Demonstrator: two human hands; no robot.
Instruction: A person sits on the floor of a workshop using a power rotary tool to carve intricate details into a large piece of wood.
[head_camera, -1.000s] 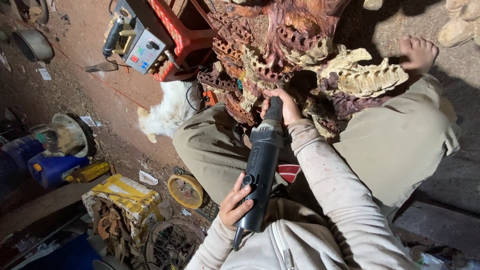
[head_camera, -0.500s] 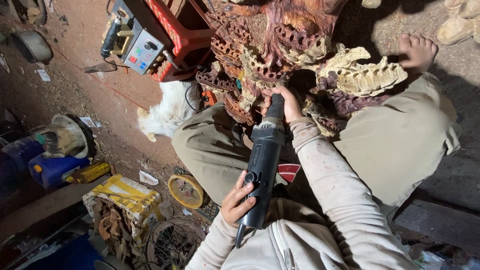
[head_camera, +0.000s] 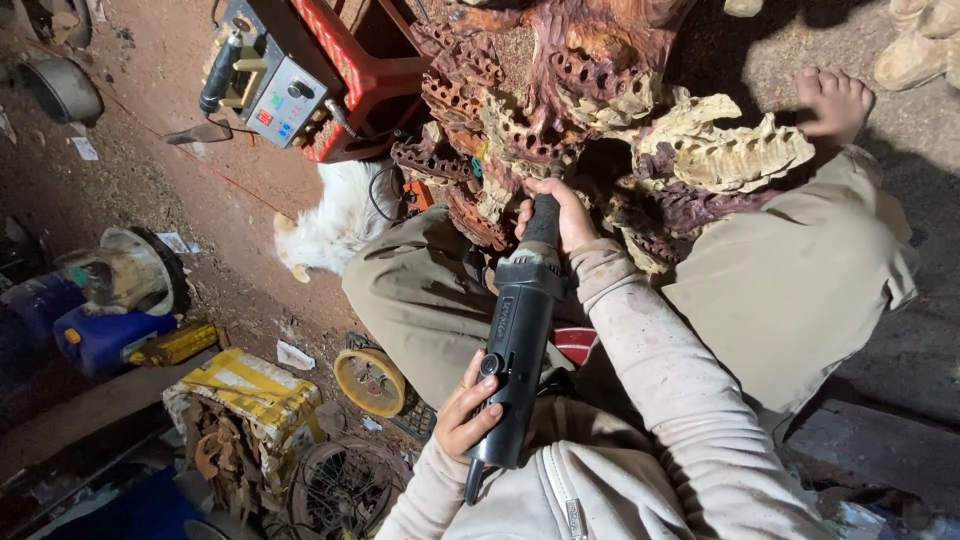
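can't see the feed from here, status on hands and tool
Left hand grips rear of black die grinder. Right hand holds its nose against the carved wood sculpture. Nothing blocking the tool.

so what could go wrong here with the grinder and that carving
1. The right hand grips the black die grinder close to its nose, against the jagged wood carving; a kick or slip could bring fingers onto the bit or sharp edges.
2. The carving sits between the person's legs, with a bare foot beside it, so a skidding tool may hit skin.
3. The left hand holds only the tail end, which may limit control.
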